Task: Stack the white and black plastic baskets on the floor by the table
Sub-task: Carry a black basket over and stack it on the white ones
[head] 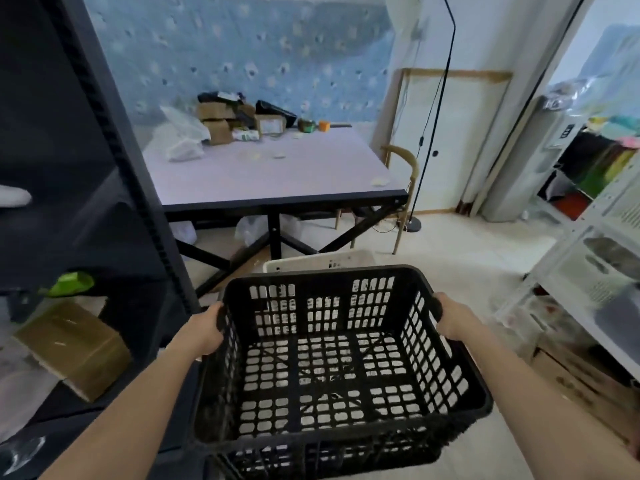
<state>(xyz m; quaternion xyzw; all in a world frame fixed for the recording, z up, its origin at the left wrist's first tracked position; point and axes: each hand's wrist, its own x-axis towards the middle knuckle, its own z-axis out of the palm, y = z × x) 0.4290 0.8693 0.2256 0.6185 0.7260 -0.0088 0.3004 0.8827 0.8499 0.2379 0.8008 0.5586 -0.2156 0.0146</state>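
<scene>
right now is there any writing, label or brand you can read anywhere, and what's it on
None can be read.
Boxes on the table: labels show, too blurred to read.
White basket: dark marks on the rim, too small to read.
Black basket, held by the left hand and right hand: no text visible.

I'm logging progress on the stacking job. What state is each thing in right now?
Black basket: empty, held up by both side rims.
White basket: on the floor by the table, mostly hidden behind the black one.
Left hand: gripping the black basket's left rim.
Right hand: gripping its right rim.
Table: cluttered at the far end.
</scene>
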